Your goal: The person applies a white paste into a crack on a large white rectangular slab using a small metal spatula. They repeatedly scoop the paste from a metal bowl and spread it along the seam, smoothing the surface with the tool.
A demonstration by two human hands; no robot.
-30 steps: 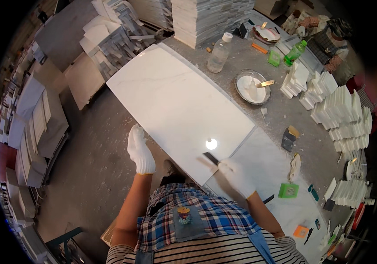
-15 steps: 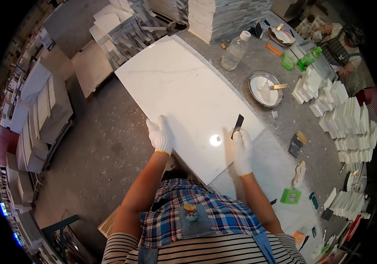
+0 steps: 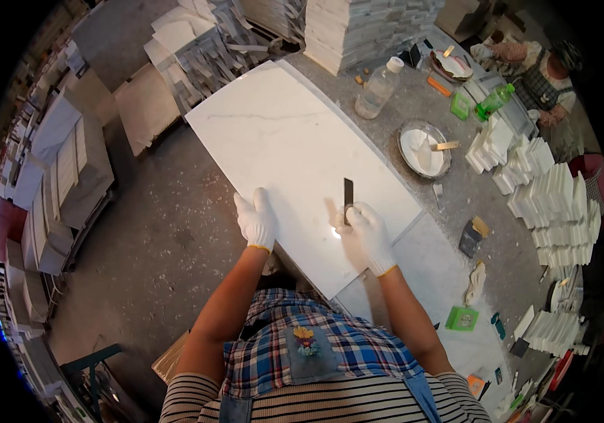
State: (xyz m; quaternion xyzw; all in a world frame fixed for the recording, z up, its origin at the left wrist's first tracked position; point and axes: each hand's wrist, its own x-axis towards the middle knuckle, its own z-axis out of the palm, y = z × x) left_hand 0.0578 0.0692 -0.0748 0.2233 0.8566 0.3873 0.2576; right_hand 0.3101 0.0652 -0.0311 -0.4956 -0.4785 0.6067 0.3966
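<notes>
A large white marble slab (image 3: 295,141) with faint grey veins lies slantwise before me. My left hand (image 3: 255,224), in a white knit glove, grips the slab's left edge, its thumb on top and its fingers along the side. Over the slab's nearer right part, my gloved right hand (image 3: 367,233) is closed on a dark flat scraper blade (image 3: 348,192), which points away from me. The blade's lower end is hidden in my fingers. Whether it touches the slab, I cannot tell. A bright spot of light shines on the stone beside that hand.
Right of the slab stand a round dish (image 3: 448,163) of white paste, a clear bottle (image 3: 379,88), a green box (image 3: 463,319) and a crumpled glove (image 3: 476,282). White tile stacks (image 3: 552,197) line the far right. A co-worker (image 3: 549,81) is at the upper right; stone pieces (image 3: 80,169) stand at left.
My right hand has moved left over the slab with the scraper blade, which has turned more upright in the picture. My left hand keeps its place at the edge.
</notes>
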